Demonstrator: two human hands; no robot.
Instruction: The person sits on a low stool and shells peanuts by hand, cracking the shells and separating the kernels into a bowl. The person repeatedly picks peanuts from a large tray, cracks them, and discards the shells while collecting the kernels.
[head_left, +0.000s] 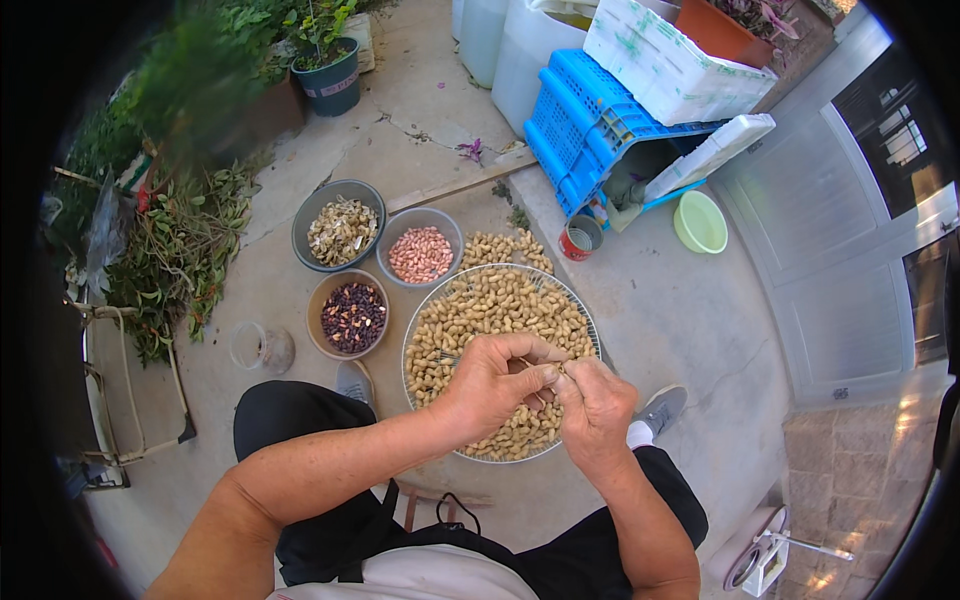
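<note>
My left hand (491, 379) and my right hand (596, 397) meet fingertip to fingertip, pinching a small peanut pod (561, 367) mostly hidden by the fingers. Below them a round wire tray (406, 360) holds a wide layer of unshelled peanuts (499, 307). More peanuts in their shells (491, 249) lie on the concrete beyond its far rim. To the left of the tray, pink peanut kernels (420, 255) fill the bottom of a clear bowl (457, 238). Dark purple kernels (352, 319), some paler, sit in a brownish bowl (313, 330). Cracked shells (341, 232) lie in a grey basin (301, 217).
A clear plastic jar (255, 349) lies at the left near cut leafy branches (180, 255). Beyond the tray are a red can (579, 238), a pale green bowl (700, 222), and a blue crate (574, 127) under a foam box (667, 67). My shoes (662, 410) flank the tray.
</note>
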